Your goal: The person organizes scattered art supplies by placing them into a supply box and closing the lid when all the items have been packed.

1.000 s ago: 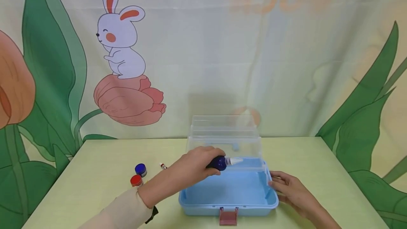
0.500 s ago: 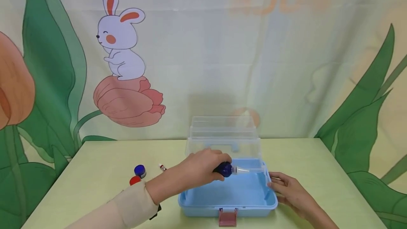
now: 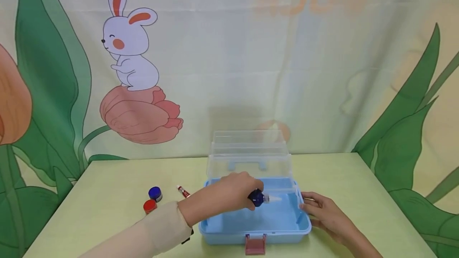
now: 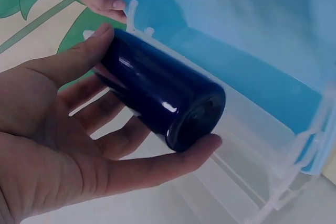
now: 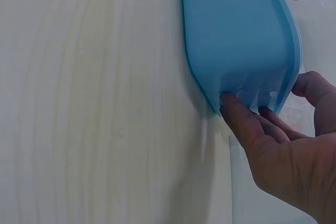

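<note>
My left hand (image 3: pixel 233 192) holds a dark blue bottle (image 3: pixel 256 198) with a clear pointed nozzle above the inside of a light blue box (image 3: pixel 222 238). In the left wrist view, the thumb and fingers span the glossy bottle (image 4: pixel 157 87), its base toward the camera. The bottle lies nearly level, nozzle pointing right. The box's see-through lid (image 3: pixel 249 148) stands raised at the back, and a pink latch (image 3: pixel 255 245) hangs at the front. At the box's right end, my right hand (image 3: pixel 328 212) grips the side, thumb at the rim and fingertips against the outer wall (image 5: pixel 241 40).
Left of the box on the pale green table (image 3: pixel 107 194) stand a blue-lidded jar (image 3: pixel 155 193) and a red-lidded jar (image 3: pixel 150 206). A small red and white tube (image 3: pixel 183 191) lies behind my left forearm. A printed curtain (image 3: pixel 229 51) hangs beyond the table.
My left hand has carried the bottle right and lower, from the box's back part to over its inside. The right hand stays at the box's right end.
</note>
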The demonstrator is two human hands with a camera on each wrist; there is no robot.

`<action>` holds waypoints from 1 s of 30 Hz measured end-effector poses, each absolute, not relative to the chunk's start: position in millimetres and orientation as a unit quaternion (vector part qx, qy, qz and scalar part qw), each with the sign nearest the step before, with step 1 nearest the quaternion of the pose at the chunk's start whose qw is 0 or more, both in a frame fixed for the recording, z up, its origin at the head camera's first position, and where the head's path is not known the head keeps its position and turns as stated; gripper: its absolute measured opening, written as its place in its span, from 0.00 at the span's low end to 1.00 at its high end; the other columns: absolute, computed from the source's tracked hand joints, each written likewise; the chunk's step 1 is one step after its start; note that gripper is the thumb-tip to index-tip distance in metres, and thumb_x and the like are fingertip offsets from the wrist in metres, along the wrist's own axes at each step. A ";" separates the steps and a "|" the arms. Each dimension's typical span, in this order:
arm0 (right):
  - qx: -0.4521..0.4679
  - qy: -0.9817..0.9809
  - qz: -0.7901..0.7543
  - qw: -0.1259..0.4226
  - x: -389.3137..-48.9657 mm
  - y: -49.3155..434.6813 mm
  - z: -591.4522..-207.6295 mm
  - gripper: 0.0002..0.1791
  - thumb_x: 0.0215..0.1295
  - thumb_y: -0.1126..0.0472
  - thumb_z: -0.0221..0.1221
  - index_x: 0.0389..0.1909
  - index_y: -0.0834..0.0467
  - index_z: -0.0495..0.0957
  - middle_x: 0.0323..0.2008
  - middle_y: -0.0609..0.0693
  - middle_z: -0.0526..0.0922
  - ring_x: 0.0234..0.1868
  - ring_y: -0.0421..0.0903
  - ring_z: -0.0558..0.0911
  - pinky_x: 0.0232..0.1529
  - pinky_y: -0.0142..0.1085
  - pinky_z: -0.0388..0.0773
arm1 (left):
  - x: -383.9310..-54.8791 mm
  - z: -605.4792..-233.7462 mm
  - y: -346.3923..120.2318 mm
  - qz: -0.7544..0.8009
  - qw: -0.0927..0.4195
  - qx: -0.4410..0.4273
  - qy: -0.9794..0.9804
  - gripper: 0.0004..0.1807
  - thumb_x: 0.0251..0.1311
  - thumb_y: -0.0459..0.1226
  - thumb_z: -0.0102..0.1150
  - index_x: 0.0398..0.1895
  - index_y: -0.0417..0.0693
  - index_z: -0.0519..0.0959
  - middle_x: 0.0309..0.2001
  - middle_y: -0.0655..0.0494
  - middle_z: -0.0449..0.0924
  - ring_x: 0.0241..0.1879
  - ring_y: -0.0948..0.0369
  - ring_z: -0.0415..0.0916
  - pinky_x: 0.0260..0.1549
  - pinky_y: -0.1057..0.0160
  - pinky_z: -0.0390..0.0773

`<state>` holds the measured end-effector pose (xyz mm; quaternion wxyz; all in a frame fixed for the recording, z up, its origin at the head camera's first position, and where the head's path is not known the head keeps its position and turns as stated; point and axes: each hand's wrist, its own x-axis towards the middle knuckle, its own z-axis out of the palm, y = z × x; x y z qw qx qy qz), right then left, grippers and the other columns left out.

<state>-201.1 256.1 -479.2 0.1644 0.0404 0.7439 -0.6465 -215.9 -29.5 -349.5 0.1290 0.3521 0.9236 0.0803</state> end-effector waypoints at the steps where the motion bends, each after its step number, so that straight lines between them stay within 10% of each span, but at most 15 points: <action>1: 0.041 0.743 -0.647 0.165 -201.2 256.3 -479.1 0.37 0.70 0.56 0.63 0.72 0.69 0.61 0.70 0.69 0.68 0.65 0.57 0.76 0.53 0.51 0.82 | -216.5 -348.9 -27.2 0.078 0.133 0.353 0.923 0.18 0.56 0.41 0.76 0.49 0.56 0.83 0.42 0.61 0.83 0.40 0.65 0.80 0.34 0.68 0.80; 30: 0.043 0.742 -0.651 0.151 -199.5 256.0 -481.0 0.34 0.72 0.58 0.61 0.72 0.69 0.62 0.70 0.70 0.68 0.65 0.60 0.76 0.53 0.52 0.82 | -227.0 -365.4 4.0 -0.030 0.193 0.349 0.917 0.22 0.54 0.46 0.77 0.53 0.58 0.84 0.46 0.63 0.81 0.38 0.64 0.77 0.33 0.67 0.79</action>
